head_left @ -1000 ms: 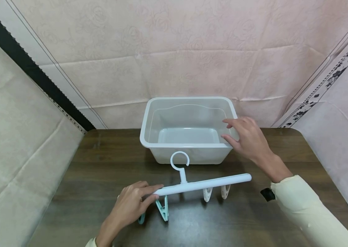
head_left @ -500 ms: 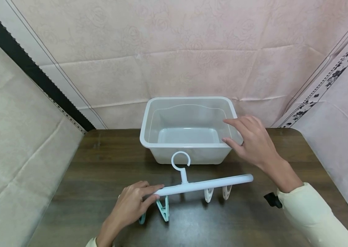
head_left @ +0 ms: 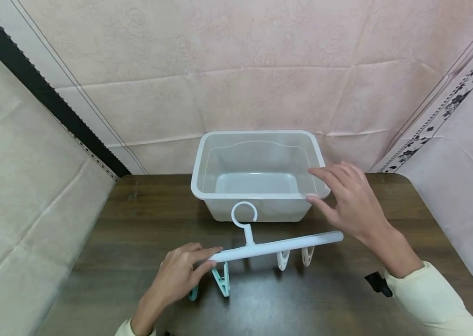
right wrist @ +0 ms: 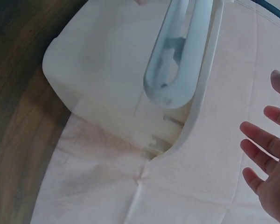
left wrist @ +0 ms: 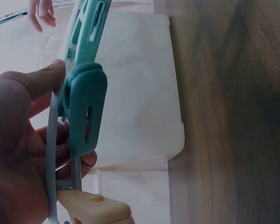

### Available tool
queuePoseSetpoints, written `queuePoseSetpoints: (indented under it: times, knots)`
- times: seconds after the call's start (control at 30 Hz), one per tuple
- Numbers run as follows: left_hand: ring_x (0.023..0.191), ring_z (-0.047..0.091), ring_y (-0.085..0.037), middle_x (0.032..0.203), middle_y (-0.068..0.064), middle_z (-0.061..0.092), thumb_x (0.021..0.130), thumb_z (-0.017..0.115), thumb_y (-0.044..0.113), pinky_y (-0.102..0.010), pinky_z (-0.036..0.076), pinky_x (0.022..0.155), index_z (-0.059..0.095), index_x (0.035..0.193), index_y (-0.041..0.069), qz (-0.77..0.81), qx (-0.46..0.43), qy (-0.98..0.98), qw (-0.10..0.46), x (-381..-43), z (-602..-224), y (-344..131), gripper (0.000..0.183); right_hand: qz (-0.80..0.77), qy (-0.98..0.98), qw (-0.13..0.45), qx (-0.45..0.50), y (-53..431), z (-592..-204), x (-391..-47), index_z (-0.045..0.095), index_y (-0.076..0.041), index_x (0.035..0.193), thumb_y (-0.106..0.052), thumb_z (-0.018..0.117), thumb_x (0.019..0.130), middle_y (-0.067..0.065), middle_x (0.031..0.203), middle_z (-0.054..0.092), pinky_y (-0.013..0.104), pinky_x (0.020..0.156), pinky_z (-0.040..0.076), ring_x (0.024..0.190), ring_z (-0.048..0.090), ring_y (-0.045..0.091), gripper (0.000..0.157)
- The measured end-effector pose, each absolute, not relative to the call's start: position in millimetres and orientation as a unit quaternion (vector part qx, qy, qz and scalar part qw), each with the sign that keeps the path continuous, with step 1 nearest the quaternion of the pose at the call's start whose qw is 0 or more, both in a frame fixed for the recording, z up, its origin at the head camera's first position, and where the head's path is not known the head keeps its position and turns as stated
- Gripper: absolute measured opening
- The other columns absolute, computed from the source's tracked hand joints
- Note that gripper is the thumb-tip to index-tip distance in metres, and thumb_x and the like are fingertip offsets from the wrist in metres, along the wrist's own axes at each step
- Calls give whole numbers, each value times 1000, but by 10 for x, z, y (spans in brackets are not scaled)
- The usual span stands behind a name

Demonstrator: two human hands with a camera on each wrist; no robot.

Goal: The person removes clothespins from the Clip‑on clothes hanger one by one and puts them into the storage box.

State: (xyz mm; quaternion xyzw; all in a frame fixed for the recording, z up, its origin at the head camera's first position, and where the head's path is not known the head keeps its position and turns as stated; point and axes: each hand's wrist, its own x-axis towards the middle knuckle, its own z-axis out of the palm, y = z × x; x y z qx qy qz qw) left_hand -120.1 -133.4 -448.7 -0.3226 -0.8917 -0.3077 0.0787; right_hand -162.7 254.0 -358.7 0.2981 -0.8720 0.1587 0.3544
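A white clip hanger (head_left: 276, 247) with a round hook (head_left: 245, 215) is held by its left end, pinched between thumb and fingers of my left hand (head_left: 179, 273). Teal clips (head_left: 221, 280) hang at that end, and paler clips (head_left: 282, 259) hang toward the other end. In the left wrist view a teal clip (left wrist: 87, 109) and a beige clip (left wrist: 95, 207) show close to the palm. My right hand (head_left: 351, 200) holds nothing, its fingers spread at the right rim of a light grey plastic basin (head_left: 257, 197). The right wrist view shows the hanger's rounded end (right wrist: 170, 93) before the basin (right wrist: 98, 60).
The basin stands at the back of a dark wooden table (head_left: 144, 224), with only its bare floor visible inside. Patterned pale cloth (head_left: 261, 65) rises behind the table and along both sides. A small black object (head_left: 378, 283) sits at the right sleeve cuff.
My right hand has drawn back to the right and a little nearer, off the basin's right rim. The left hand keeps its hold on the hanger, which has tilted slightly upward.
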Motion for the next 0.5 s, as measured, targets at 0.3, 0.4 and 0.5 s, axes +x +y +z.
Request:
queuePoseSetpoints:
  times: [0.3, 0.4, 0.5]
  knots:
    - [58, 36, 1, 74, 16, 46, 88, 79, 18, -20, 35, 48, 75, 122, 25, -304, -320, -894, 81, -1191, -4476, -1342, 34, 160, -878, 348, 287, 2520, -3648, -1501, 64, -3, 128, -55, 50, 101, 16, 115, 65, 56, 104, 33, 110, 56, 37, 60]
    - [58, 36, 0, 74, 16, 46, 88, 79, 17, -20, 35, 48, 75, 122, 24, -303, -320, -894, 84, -1185, -4470, -1344, 35, 156, -879, 350, 284, 2529, -3647, -1474, 65, -2, 127, -55, 49, 101, 16, 114, 65, 56, 105, 33, 109, 56, 38, 61]
    - [58, 36, 1, 73, 16, 45, 87, 79, 17, -20, 34, 47, 75, 121, 24, -304, -318, -894, 91, -1181, -4469, -1352, 35, 156, -881, 348, 280, 2540, -3652, -1455, 64, -3, 128, -56, 49, 101, 16, 114, 64, 56, 107, 31, 110, 56, 38, 61]
